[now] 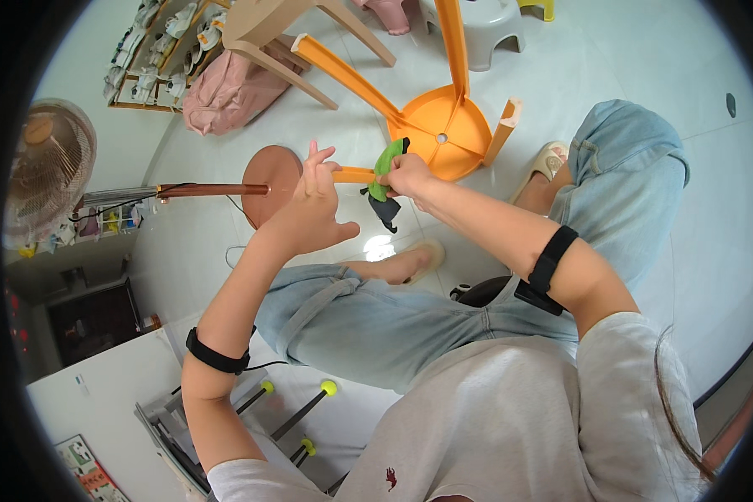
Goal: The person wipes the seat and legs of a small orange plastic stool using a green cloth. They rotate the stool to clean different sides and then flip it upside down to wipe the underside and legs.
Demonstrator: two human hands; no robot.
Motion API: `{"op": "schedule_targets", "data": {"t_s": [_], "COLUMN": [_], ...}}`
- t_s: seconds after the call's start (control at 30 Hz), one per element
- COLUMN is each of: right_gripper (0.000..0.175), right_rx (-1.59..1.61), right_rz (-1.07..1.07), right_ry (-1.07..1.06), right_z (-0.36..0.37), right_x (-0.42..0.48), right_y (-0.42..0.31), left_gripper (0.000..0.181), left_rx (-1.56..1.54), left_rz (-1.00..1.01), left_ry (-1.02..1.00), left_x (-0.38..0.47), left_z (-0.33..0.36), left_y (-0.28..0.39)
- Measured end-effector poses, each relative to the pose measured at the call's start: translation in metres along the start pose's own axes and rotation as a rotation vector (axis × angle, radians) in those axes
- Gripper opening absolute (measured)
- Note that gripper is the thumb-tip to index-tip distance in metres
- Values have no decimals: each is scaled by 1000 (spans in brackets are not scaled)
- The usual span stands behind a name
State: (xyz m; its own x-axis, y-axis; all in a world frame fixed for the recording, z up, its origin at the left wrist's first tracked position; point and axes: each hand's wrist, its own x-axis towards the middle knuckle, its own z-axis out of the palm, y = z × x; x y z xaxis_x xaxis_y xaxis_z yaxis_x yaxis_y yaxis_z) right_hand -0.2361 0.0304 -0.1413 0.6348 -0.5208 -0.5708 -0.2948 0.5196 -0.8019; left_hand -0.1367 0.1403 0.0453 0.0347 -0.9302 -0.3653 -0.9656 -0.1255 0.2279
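An orange plastic stool lies overturned on the floor before me, its underside and legs showing. My right hand pinches a green and dark-grey cloth piece over one stool leg that points left. The dark part of the cloth hangs below my fingers. Whether the leg is inside the cloth or behind it, I cannot tell. My left hand is raised near that leg's outer end, fingers spread, holding nothing. It hides the tip of the leg.
A pedestal fan with a round brown base stands left. Behind are a beige chair, a pink bag, a shoe rack and a white stool. Legs with yellow-green ball tips show at lower left.
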Motion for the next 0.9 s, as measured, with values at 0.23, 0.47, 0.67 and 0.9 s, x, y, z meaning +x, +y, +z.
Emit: {"op": "schedule_targets", "data": {"t_s": [0.23,0.47,0.67,0.9], "right_gripper": [7,24,9,22], "right_rx": [-223,-105,-409,-1021], "right_rz": [-47,-35,-52,-305], "right_ry": [177,71,-20,-137], "right_z": [3,-1,-24,-68], "right_x": [6,16,6,-9], "right_y": [6,8,-28,-68], "left_gripper": [82,76,72,54], "left_rx": [31,3,86,226], "left_rz": [5,-97,-60,77], "left_ry": [-1,-58,-26,116], "left_x": [2,4,3,2], "left_z": [-4,-6,-4,-10], "left_y": [3,4,-1,-5]}}
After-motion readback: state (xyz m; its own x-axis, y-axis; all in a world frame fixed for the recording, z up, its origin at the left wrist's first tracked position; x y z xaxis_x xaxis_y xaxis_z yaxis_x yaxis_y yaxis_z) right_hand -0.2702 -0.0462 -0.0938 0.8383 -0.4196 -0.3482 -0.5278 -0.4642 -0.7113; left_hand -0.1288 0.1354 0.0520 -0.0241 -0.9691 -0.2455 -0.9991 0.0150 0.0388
